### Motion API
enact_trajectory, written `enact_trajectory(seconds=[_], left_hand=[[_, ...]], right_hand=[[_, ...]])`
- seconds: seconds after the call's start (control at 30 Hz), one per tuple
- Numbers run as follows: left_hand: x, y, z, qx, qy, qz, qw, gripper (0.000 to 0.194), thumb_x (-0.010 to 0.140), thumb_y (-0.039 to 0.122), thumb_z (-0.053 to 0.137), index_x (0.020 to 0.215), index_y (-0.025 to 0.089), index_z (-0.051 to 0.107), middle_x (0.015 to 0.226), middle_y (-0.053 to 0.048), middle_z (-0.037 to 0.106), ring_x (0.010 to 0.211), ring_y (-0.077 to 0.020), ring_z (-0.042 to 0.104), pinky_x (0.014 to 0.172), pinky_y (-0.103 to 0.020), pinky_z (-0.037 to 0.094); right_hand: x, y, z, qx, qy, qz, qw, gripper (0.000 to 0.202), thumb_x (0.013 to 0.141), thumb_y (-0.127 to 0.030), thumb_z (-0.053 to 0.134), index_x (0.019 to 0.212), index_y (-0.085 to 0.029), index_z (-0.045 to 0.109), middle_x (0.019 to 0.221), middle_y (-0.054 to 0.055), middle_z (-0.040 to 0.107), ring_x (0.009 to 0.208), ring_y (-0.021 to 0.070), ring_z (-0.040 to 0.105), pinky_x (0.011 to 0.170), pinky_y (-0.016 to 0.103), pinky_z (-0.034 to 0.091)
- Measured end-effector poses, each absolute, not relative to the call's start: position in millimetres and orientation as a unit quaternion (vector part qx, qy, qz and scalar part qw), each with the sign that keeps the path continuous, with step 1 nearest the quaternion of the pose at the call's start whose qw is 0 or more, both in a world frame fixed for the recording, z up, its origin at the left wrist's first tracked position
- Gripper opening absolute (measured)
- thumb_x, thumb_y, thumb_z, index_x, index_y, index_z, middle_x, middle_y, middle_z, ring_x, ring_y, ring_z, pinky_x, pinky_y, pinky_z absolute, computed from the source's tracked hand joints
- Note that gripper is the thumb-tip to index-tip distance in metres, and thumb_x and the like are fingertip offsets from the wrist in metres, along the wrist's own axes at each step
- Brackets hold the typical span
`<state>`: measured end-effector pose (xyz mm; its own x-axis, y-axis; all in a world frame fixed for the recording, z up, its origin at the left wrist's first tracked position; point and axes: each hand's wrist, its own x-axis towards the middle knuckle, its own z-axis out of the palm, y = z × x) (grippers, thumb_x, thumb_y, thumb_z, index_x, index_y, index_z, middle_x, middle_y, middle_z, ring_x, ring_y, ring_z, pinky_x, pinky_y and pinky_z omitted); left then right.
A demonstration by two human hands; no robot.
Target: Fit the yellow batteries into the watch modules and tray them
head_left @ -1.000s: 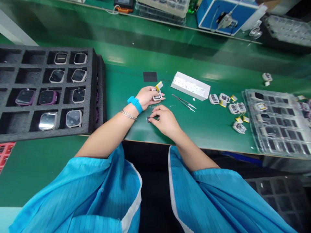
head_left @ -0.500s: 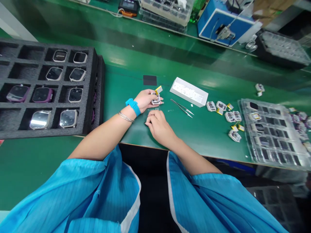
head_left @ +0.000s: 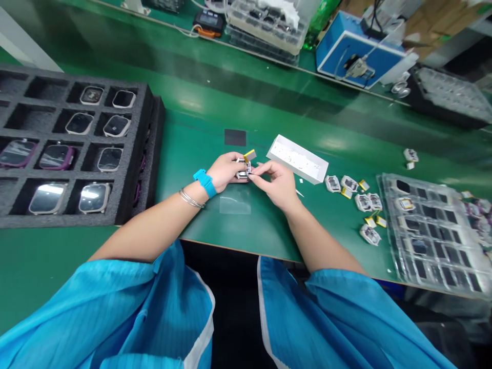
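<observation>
My left hand (head_left: 226,171) is closed around a small white watch case (head_left: 242,174) with its inner parts showing. A yellow-edged battery (head_left: 249,155) sticks up from the case's far side. At the case's right edge, my right hand (head_left: 274,182) is pinched, with a tiny dark thing at its fingertips, too small to name. Below the hands a clear film (head_left: 235,205) lies on the green table. A black card (head_left: 235,137) lies beyond them. To the right is a white box (head_left: 298,159) with small bits inside; the tweezers are mostly hidden behind my right hand.
At the left stands a dark foam tray (head_left: 126,205) with watches in several compartments. Several open watch cases (head_left: 363,202) with yellow batteries lie to the right, beside a clear plastic tray (head_left: 426,277). A blue box (head_left: 346,56) and stacked trays (head_left: 265,25) stand on the back shelf.
My right hand has moved up and right from the near side of the case to its right edge, uncovering the film and covering most of the tweezers. The view has shifted slightly.
</observation>
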<state>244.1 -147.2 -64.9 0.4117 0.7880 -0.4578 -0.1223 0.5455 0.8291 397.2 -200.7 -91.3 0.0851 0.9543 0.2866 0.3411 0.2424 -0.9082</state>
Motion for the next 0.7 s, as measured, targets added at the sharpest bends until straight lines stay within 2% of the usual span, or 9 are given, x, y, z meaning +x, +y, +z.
enact_trajectory(seconds=[0.1, 0.2, 0.37, 0.7], left_hand=[[245.0, -149.8, -65.2, 0.391, 0.441, 0.275, 0.76, 0.016, 0.081, -0.001, 0.06, 0.078, 0.014, 0.053, 0.063, 0.0, 0.063, 0.057, -0.0115, 0.065, 0.069, -0.032, 0.063], [245.3, -151.1, -66.5, 0.397, 0.434, 0.258, 0.766, 0.015, 0.082, 0.001, 0.059, 0.079, 0.014, 0.053, 0.064, -0.002, 0.064, 0.059, -0.0134, 0.067, 0.072, -0.036, 0.065], [245.6, -149.6, -67.1, 0.384, 0.434, 0.267, 0.77, 0.015, 0.081, 0.0, 0.058, 0.076, 0.014, 0.052, 0.064, -0.001, 0.062, 0.056, -0.0104, 0.063, 0.075, -0.04, 0.065], [244.3, -147.8, -68.8, 0.37, 0.434, 0.271, 0.775, 0.016, 0.08, 0.0, 0.056, 0.076, 0.014, 0.05, 0.065, -0.002, 0.062, 0.058, -0.0114, 0.064, 0.062, -0.03, 0.063]], right_hand=[[396.7, -204.0, -96.7, -0.531, -0.575, 0.341, 0.52, 0.02, 0.074, -0.03, 0.077, 0.081, -0.02, 0.061, 0.081, 0.0, 0.074, 0.076, 0.0142, 0.069, 0.079, 0.032, 0.056], [398.1, -203.2, -96.3, -0.527, -0.551, 0.365, 0.534, 0.03, 0.072, -0.031, 0.079, 0.089, -0.022, 0.056, 0.079, -0.003, 0.073, 0.072, 0.0127, 0.069, 0.073, 0.028, 0.055], [398.7, -201.4, -96.8, -0.541, -0.559, 0.358, 0.516, 0.032, 0.072, -0.034, 0.08, 0.088, -0.022, 0.056, 0.08, -0.003, 0.074, 0.078, 0.0144, 0.072, 0.078, 0.03, 0.056], [394.6, -205.6, -94.5, -0.548, -0.61, 0.275, 0.502, 0.018, 0.076, -0.027, 0.076, 0.081, -0.021, 0.06, 0.083, -0.001, 0.076, 0.076, 0.0156, 0.073, 0.08, 0.032, 0.058]])
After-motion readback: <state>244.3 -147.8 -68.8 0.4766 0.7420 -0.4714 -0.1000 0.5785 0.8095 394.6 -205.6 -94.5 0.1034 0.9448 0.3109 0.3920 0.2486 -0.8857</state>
